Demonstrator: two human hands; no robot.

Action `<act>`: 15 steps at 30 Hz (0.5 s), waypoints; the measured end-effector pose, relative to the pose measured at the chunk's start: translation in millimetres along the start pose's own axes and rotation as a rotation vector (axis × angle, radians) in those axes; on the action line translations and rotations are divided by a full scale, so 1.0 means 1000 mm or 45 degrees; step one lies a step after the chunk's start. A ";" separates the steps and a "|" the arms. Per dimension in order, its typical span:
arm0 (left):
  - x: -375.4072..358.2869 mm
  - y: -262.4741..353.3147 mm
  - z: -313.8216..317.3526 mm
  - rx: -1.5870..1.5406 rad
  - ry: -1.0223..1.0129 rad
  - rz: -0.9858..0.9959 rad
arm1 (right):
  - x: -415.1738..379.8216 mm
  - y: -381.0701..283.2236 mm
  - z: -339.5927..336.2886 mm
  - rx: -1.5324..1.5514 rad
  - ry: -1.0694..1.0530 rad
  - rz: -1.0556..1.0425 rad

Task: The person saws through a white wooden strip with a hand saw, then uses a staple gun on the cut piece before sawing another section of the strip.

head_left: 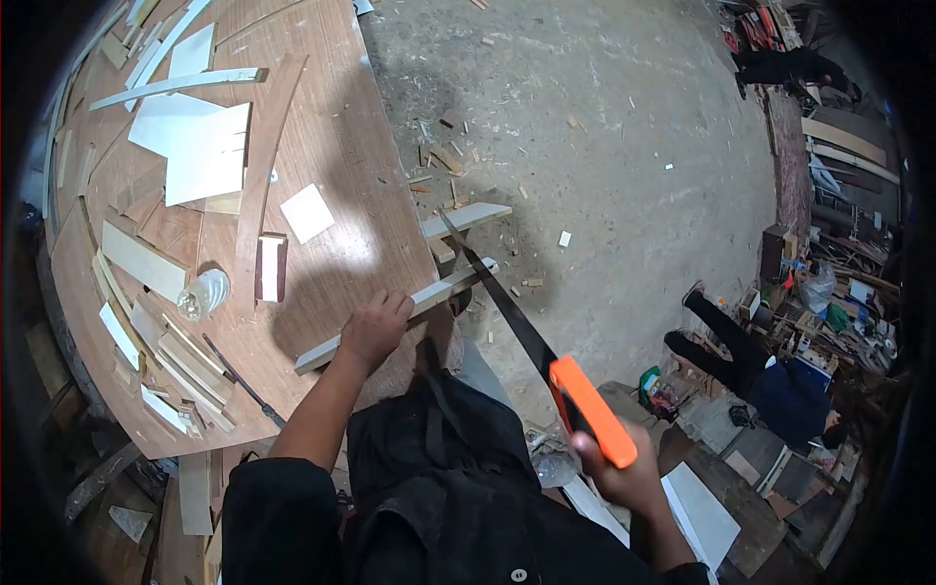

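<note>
My left hand (374, 330) is closed over a narrow white-faced wooden strip (434, 295), pressing it against the wooden table (366, 127). The strip's far end sticks out past the table's edge. My right hand (624, 468) grips the orange handle of a handsaw (517, 317). Its dark blade slants up and left, crossing over the strip's overhanging end. Just beyond, another white-topped strip (473, 218) also juts out over the edge.
On the table lie white board pieces (210, 151), a long brown strip (271, 185), a clear plastic bottle (205, 294) and a dark rod (239, 378). Wood offcuts litter the concrete floor (604, 127). At right, a person (770, 380) is among piled materials; another person (795, 73) is farther up.
</note>
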State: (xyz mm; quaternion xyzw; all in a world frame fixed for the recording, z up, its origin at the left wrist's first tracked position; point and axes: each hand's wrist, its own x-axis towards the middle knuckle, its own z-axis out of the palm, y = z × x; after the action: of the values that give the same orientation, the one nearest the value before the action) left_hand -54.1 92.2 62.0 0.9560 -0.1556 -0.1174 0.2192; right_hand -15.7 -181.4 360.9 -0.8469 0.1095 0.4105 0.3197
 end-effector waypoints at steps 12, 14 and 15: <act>-0.001 0.000 0.008 -0.021 -0.012 -0.014 | 0.002 0.009 0.005 0.176 -0.055 -0.112; -0.004 0.001 0.009 0.021 -0.012 -0.013 | 0.069 0.045 0.056 -0.035 0.103 -0.296; -0.002 -0.004 0.012 0.059 0.027 0.001 | 0.098 0.061 0.076 0.145 0.034 -0.138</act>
State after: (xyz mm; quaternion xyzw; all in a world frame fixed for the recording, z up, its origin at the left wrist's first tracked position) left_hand -58.2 91.3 49.9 0.9620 -0.1564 -0.1035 0.1986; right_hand -28.2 -173.5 223.6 -0.8375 0.0909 0.3742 0.3876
